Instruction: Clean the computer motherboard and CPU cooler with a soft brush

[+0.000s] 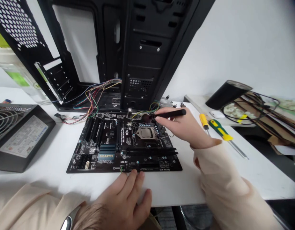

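Observation:
A black motherboard [111, 134] marked GIGABYTE lies flat on the white table, its processor [145, 133] seated in the socket. Between the thumb and fingers of my right hand [178, 126] is a brush [172, 113] with a black handle. Its dark, blurred head is over the board's far right part, behind the socket; whether the bristles touch cannot be made out. My left hand [125, 195] rests at the near edge of the board with fingers stretched out, the fingertips against or just beside that edge, holding nothing.
An upright black computer case [147, 57] stands behind the board, coloured wires [94, 91] trailing from it. On the left sits a power supply [20, 137]. To the right lie a yellow screwdriver [204, 122], a green-and-yellow screwdriver [220, 131] and a black cylinder [227, 94].

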The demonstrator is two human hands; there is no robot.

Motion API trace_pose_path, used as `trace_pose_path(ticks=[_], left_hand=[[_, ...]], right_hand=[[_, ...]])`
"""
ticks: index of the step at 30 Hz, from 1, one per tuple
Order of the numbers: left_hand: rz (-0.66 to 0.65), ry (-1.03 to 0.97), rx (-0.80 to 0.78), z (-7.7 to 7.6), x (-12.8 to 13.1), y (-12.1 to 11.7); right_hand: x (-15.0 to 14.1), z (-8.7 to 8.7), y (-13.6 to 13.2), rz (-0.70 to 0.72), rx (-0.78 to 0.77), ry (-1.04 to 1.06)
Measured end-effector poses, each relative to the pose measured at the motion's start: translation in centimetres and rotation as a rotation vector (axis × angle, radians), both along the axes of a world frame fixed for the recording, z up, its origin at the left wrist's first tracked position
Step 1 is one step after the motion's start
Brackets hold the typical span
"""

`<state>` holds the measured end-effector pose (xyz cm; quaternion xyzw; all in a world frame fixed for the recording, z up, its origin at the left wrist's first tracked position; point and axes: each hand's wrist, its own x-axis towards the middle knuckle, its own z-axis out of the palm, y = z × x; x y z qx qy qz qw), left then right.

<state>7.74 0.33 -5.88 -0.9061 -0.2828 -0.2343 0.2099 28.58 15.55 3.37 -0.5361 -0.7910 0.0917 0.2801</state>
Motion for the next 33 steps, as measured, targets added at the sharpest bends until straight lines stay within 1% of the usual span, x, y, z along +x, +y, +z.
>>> trace_pose_path(ticks=[1,2,3,6,7,8,10,11,12,13,15,16,17,18,19,21,22,23,25,26,28,29,30,31,32,33], left_hand=[[0.0,0.009,-0.005,0.0,0.0,0.0],[0.002,0.009,-0.005,0.0,0.0,-0.1],[0.007,0.011,-0.01,0.0,-0.1,-0.2],[0.034,0.054,-0.058,-0.1,-0.1,-0.5],[0.037,0.064,-0.061,-0.1,-0.2,-0.6],[0.039,0.071,-0.061,-0.1,-0.2,-0.6],[0.041,0.084,-0.059,-0.1,-0.2,-0.7],[0.042,0.09,-0.059,0.0,-0.2,-0.7],[0.043,0.096,-0.062,0.0,-0.3,-0.7],[0.045,0.101,-0.068,0.1,-0.3,-0.7],[0.05,0.102,-0.076,0.2,-0.2,-0.7],[0.052,0.098,-0.076,0.2,-0.2,-0.7],[0.051,0.096,-0.073,0.3,-0.2,-0.7],[0.05,0.095,-0.068,0.3,-0.2,-0.7],[0.047,0.098,-0.063,0.3,-0.2,-0.6],[0.044,0.111,-0.06,0.2,-0.2,-0.6],[0.045,0.115,-0.062,0.2,-0.2,-0.6],[0.047,0.118,-0.062,0.1,-0.3,-0.7],[0.053,0.124,-0.059,0.1,-0.3,-0.7],[0.057,0.129,-0.052,0.1,-0.3,-0.7],[0.057,0.141,-0.041,0.1,-0.4,-0.7],[0.055,0.144,-0.037,0.1,-0.4,-0.7],[0.055,0.144,-0.038,0.1,-0.4,-0.7],[0.054,0.143,-0.041,0.1,-0.4,-0.7],[0.055,0.141,-0.046,0.1,-0.4,-0.7],[0.058,0.14,-0.051,0.2,-0.4,-0.7]], right_hand=[[0.3,-0.1,0.3,0.043,-0.035,0.007],[0.7,-0.2,0.6,0.058,-0.063,-0.015],[1.1,-0.3,0.8,0.038,-0.073,-0.052],[2.3,-0.3,1.3,-0.145,0.003,-0.153],[2.6,-0.3,1.4,-0.187,0.04,-0.141],[2.7,-0.3,1.4,-0.192,0.06,-0.099],[2.8,-0.4,1.4,-0.096,0.032,0.031],[2.8,-0.5,1.4,-0.036,-0.008,0.072],[2.9,-0.5,1.5,-0.007,-0.049,0.068],[3.0,-0.5,1.6,-0.028,-0.075,0.02],[3.4,-0.5,1.8,-0.184,-0.055,-0.129],[3.6,-0.5,1.9,-0.265,-0.024,-0.164],[3.7,-0.5,1.9,-0.316,0.007,-0.145],[3.7,-0.6,1.9,-0.32,0.025,-0.072],[3.5,-0.7,1.9,-0.28,0.026,0.032],[3.0,-1.0,1.9,-0.146,-0.007,0.19],[2.7,-1.1,1.9,-0.095,-0.023,0.197],[2.5,-1.1,1.9,-0.07,-0.031,0.16],[2.5,-1.1,2.1,-0.096,-0.035,0.02],[2.7,-0.9,2.2,-0.154,-0.028,-0.055],[3.4,-0.6,2.2,-0.322,0.009,-0.182],[3.7,-0.5,2.2,-0.393,0.033,-0.22],[4.0,-0.4,2.2,-0.434,0.062,-0.223],[4.1,-0.4,2.2,-0.433,0.086,-0.182],[4.2,-0.5,2.2,-0.386,0.094,-0.099],[4.1,-0.6,2.2,-0.305,0.077,0.0]])
